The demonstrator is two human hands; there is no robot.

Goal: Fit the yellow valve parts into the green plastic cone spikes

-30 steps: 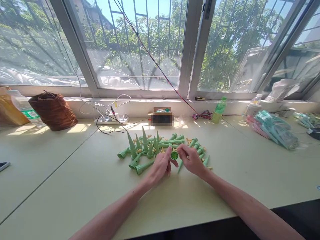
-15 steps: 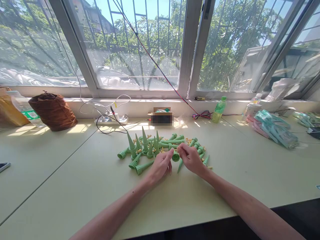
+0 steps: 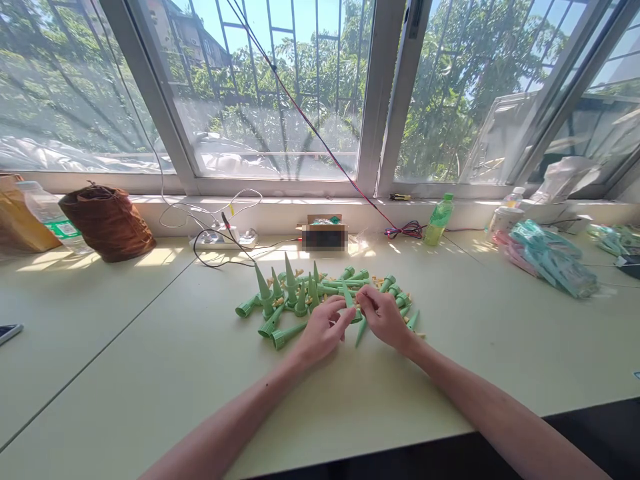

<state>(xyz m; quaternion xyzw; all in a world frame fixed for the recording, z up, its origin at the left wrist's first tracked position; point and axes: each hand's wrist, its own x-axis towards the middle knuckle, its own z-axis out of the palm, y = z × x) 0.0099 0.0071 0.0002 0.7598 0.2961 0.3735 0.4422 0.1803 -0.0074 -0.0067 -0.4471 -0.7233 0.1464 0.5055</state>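
A: Head view. What is noted at the hands?

B: A green cone (image 3: 348, 297), tip up and leaning slightly, is held between thumb and fingers of the left hand (image 3: 324, 328), at the near side of the heap on the table (image 3: 200, 387). The right hand (image 3: 386, 321) is placed just beside it, thumb and forefinger brought together in a pinch.

A: And progress?

B: To the left, several upright cones (image 3: 291, 283) are stood on their wide ends. Other lying cones (image 3: 285, 335) are strewn around them and to the right, and small yellow pieces (image 3: 421, 335) are scattered throughout. The held cone is judged to be mid-handling. If the upright ones are counted as done, only part is finished and many are left; that sorting is a guess.

A: What is obscured?

B: The held cone's base is partly covered by the left thumb. Whether a yellow piece is gripped in the right pinch cannot be told. The heap's far side is too crowded for counting. The cardboard box (image 3: 320, 219) is masked in front by pixelation. A dark flat object (image 3: 9, 333) is cut off at the left edge.
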